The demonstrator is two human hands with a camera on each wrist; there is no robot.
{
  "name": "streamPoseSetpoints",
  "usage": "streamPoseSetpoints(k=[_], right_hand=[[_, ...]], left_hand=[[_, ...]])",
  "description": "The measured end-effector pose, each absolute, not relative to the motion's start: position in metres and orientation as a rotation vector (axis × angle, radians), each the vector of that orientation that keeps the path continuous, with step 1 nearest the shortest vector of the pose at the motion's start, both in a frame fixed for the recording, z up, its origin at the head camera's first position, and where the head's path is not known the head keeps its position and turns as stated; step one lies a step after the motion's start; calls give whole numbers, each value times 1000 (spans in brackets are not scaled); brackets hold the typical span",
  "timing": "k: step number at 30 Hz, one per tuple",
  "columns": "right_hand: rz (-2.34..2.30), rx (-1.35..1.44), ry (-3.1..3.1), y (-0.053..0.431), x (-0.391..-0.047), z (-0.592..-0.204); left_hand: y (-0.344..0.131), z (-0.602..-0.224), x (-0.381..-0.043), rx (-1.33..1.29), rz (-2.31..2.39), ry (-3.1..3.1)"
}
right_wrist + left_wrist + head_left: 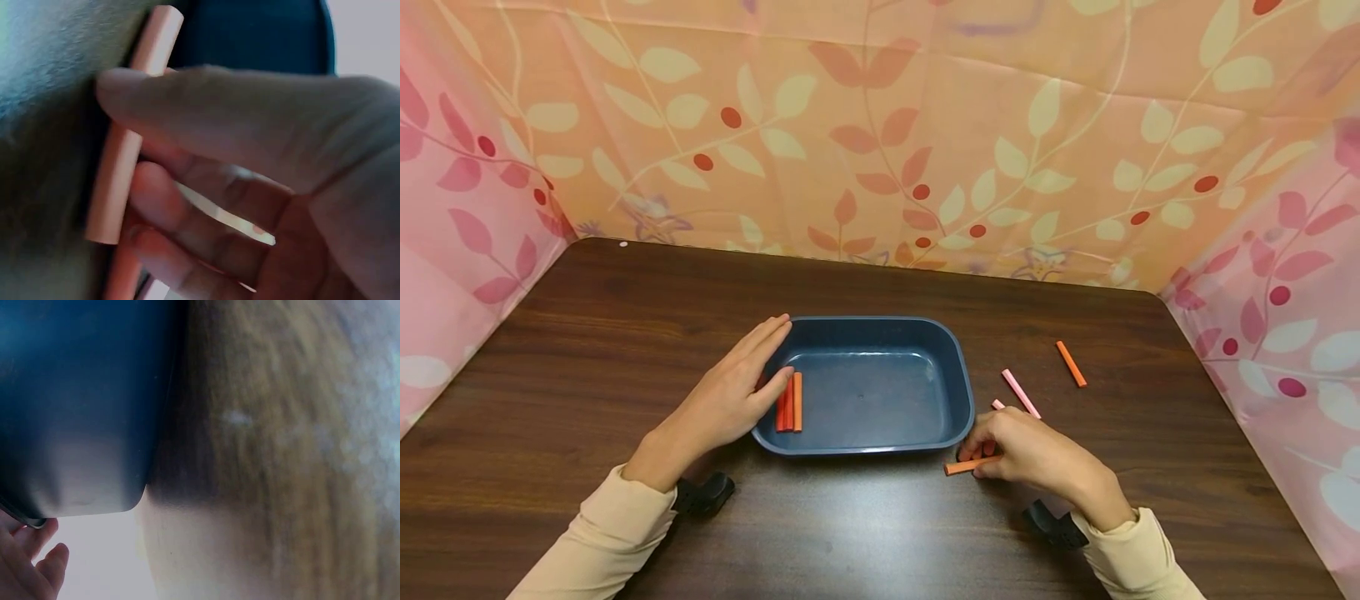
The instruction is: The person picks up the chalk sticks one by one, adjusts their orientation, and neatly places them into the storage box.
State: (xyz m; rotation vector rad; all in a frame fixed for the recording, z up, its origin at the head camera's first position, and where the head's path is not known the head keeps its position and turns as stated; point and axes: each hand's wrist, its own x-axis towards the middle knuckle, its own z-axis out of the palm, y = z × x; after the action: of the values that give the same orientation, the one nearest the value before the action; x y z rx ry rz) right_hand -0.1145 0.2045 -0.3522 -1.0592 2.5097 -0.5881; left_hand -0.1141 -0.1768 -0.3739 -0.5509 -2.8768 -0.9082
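A dark blue plastic tray sits on the table. My left hand rests on its left rim, fingers extended and the thumb reaching inside. Under that thumb, red sticks and an orange stick lie side by side in the tray. Just outside the tray's front right corner, my right hand pinches another orange stick between thumb and fingers, low over the table. The right wrist view shows this faceted orange stick up close, with a second reddish stick partly hidden beneath the fingers.
Beyond my right hand lie a pink stick and the tip of another pink stick. Farther right is an orange stick. A floral cloth hangs behind the brown wooden table and along its sides.
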Motion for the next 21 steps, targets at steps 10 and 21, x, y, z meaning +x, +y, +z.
streamPoseSetpoints(k=[10, 21], right_hand=[[-761, -924, 2254, 212, -108, -336], [-1016, -923, 2071, 209, -105, -332]], left_hand=[[-176, -374, -115, -559, -904, -2856], [-177, -374, -114, -555, -902, -2860]])
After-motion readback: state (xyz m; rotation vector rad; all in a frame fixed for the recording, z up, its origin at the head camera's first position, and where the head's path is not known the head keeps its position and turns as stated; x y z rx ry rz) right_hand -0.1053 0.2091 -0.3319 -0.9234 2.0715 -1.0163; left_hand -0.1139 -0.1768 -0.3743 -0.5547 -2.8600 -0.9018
